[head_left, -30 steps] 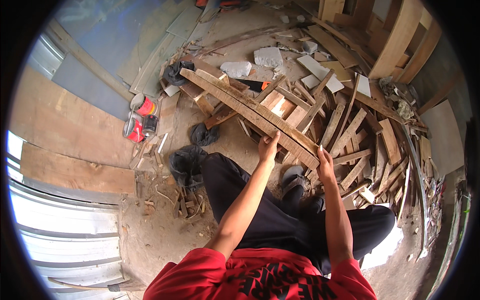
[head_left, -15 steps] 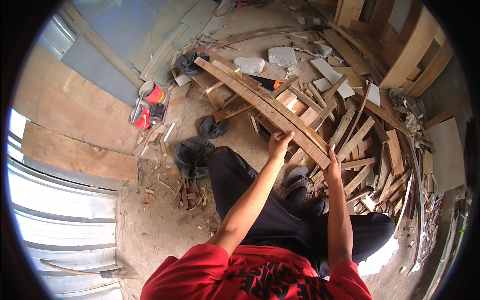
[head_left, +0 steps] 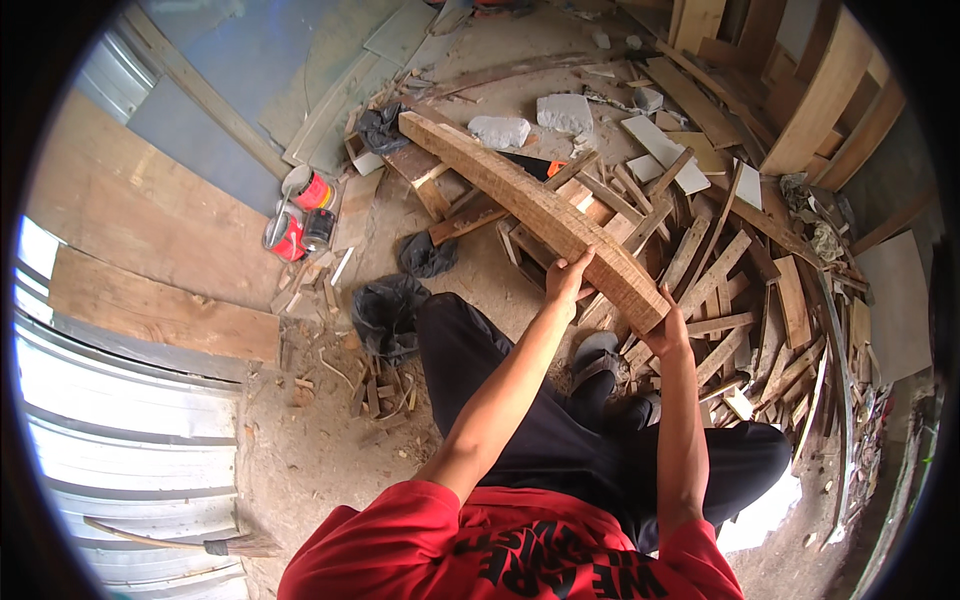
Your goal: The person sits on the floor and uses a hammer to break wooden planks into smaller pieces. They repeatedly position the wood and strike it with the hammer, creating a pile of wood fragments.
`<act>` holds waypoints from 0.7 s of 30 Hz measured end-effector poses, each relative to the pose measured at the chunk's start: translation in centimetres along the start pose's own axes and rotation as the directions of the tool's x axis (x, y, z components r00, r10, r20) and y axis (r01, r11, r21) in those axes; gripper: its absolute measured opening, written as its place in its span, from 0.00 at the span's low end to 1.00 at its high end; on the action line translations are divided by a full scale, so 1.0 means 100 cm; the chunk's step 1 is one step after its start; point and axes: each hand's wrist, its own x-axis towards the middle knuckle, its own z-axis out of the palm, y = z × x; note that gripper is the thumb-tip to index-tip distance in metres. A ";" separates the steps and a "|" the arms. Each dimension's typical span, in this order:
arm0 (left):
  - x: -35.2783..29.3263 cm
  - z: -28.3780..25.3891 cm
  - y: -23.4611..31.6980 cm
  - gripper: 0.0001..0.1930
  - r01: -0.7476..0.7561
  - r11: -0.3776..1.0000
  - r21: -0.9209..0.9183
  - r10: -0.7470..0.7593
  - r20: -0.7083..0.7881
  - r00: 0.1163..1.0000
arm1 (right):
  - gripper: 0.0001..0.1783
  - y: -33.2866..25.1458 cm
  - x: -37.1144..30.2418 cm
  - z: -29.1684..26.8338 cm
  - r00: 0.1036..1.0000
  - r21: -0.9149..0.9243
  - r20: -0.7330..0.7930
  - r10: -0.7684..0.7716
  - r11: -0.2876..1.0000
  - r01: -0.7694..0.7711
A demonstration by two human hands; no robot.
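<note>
A long, rough-sawn wooden beam (head_left: 540, 210) slants from far left down toward my lap, its near end cut square. My left hand (head_left: 568, 278) grips its near left edge, thumb on top and the other fingers partly hidden below. At the near right end my right hand (head_left: 670, 325) is closed around the corner of the beam. The far part of the beam lies over a low wooden bench (head_left: 432, 190). Just beyond the beam shows a handsaw (head_left: 553, 168) with an orange part on its handle.
Scrap wood (head_left: 715, 275) is heaped to the right. Black plastic bags (head_left: 385, 315) and red paint cans (head_left: 285, 235) lie to the left. White blocks (head_left: 565, 113) sit beyond the bench. A broom (head_left: 240, 545) lies by the corrugated metal wall (head_left: 130, 430).
The dark gap that ran lengthwise between two strips no longer shows; a broader face of the wood is now turned up. Both hands keep hold in nearly the same place.
</note>
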 end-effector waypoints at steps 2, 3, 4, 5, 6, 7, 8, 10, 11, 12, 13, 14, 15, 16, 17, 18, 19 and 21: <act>-0.003 0.003 0.003 0.43 -0.018 1.000 0.002 0.018 -0.001 1.000 | 0.31 -0.001 -0.004 0.006 1.000 -0.001 -0.028 0.010 1.000 -0.010; -0.003 0.003 0.004 0.43 -0.019 1.000 0.005 0.019 -0.008 1.000 | 0.31 -0.001 -0.006 0.010 0.999 0.002 -0.031 0.010 1.000 -0.010; -0.003 0.003 0.005 0.43 -0.019 1.000 0.008 0.019 -0.015 1.000 | 0.31 -0.002 -0.006 0.013 0.999 0.005 -0.033 0.010 1.000 -0.009; -0.004 0.004 0.005 0.43 -0.016 1.000 0.010 0.016 -0.018 1.000 | 0.31 -0.003 -0.006 0.011 0.999 0.000 -0.037 0.009 1.000 -0.009; -0.004 0.006 0.005 0.42 -0.018 1.000 0.013 0.018 -0.010 1.000 | 0.30 -0.004 -0.006 0.010 0.999 -0.006 -0.041 0.009 1.000 -0.009; -0.005 0.007 0.006 0.41 -0.019 1.000 0.016 0.019 -0.001 1.000 | 0.30 -0.005 -0.006 0.009 0.999 -0.011 -0.044 0.009 1.000 -0.009; -0.004 0.007 0.005 0.40 -0.020 1.000 0.018 0.020 0.005 1.000 | 0.30 -0.004 -0.004 0.007 0.999 0.008 -0.021 -0.027 1.000 0.027; -0.004 0.002 0.003 0.37 -0.011 0.999 -0.049 0.014 0.065 0.998 | 0.31 -0.002 -0.001 0.005 0.995 0.049 0.024 -0.102 0.994 0.100; -0.004 -0.002 0.001 0.35 -0.005 0.997 -0.081 0.013 0.092 0.996 | 0.30 -0.003 -0.003 0.008 0.988 -0.008 0.010 -0.151 0.988 0.151; -0.004 -0.005 -0.001 0.34 -0.010 0.996 -0.088 0.018 0.086 0.996 | 0.30 -0.006 -0.005 0.010 0.980 -0.066 -0.001 -0.201 0.977 0.201; -0.004 -0.009 -0.003 0.32 -0.015 0.995 -0.094 0.023 0.080 0.997 | 0.30 -0.010 -0.007 0.012 0.968 -0.123 -0.009 -0.252 0.961 0.249; -0.006 -0.010 -0.005 0.31 -0.015 0.995 -0.103 0.023 0.077 0.997 | 0.28 -0.014 -0.012 0.013 0.952 -0.164 0.047 -0.302 0.938 0.305; -0.006 -0.010 -0.005 0.31 -0.022 0.994 -0.110 0.031 0.082 0.996 | 0.27 -0.014 -0.013 0.013 0.941 -0.175 0.056 -0.334 0.924 0.339; -0.006 -0.010 -0.006 0.31 -0.029 0.993 -0.116 0.039 0.086 0.996 | 0.26 -0.013 -0.013 0.014 0.928 -0.185 0.065 -0.366 0.910 0.372; -0.007 -0.009 -0.006 0.31 -0.037 0.991 -0.125 0.049 0.091 0.995 | 0.26 -0.014 -0.014 0.015 0.914 -0.197 0.075 -0.398 0.893 0.405; -0.006 -0.009 -0.004 0.32 -0.054 0.990 -0.129 0.069 0.119 0.990 | 0.23 -0.016 -0.015 0.017 0.921 -0.191 0.068 -0.385 0.901 0.390; -0.008 -0.008 -0.005 0.32 -0.039 0.990 -0.132 0.054 0.112 0.992 | 0.24 -0.015 -0.017 0.015 0.916 -0.212 0.077 -0.394 0.891 0.401; -0.006 -0.009 -0.005 0.33 -0.020 0.991 -0.134 0.033 0.097 0.995 | 0.26 -0.014 -0.017 0.015 0.904 -0.245 0.103 -0.415 0.870 0.428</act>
